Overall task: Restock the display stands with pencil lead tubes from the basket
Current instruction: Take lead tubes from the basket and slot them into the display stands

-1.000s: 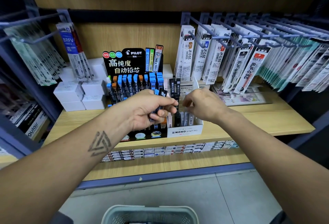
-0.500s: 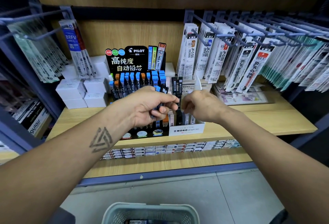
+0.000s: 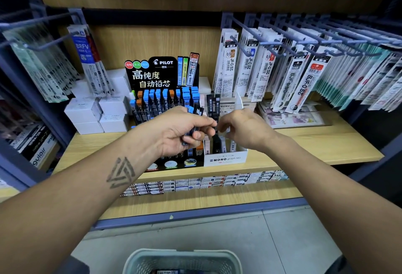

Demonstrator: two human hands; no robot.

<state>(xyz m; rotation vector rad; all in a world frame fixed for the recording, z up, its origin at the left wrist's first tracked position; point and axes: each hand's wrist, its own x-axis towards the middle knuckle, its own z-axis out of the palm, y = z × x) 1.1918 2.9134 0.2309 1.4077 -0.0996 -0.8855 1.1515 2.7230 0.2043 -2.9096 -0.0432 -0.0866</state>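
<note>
My left hand (image 3: 178, 132) grips a small bunch of pencil lead tubes (image 3: 196, 113), blue and dark capped, in front of the black Pilot display stand (image 3: 162, 73). My right hand (image 3: 243, 130) has its fingers curled beside the left thumb and pinches a black lead tube (image 3: 215, 124) above the white MONO graph display box (image 3: 226, 159). That box holds a few upright tubes. The Pilot stand carries rows of blue and orange capped tubes. The pale green basket (image 3: 182, 260) sits on the floor at the bottom edge, its contents mostly out of view.
Stacked white boxes (image 3: 97, 112) stand left of the Pilot stand. Hanging refill packs (image 3: 289, 73) on metal hooks crowd the right and the left side. The wooden shelf (image 3: 315, 143) has bare surface to the right. A lower shelf holds a row of small packs (image 3: 195, 183).
The view has tilted slightly and both hands sit a little higher. The right hand's fingers have closed in on a black tube beside the left thumb.
</note>
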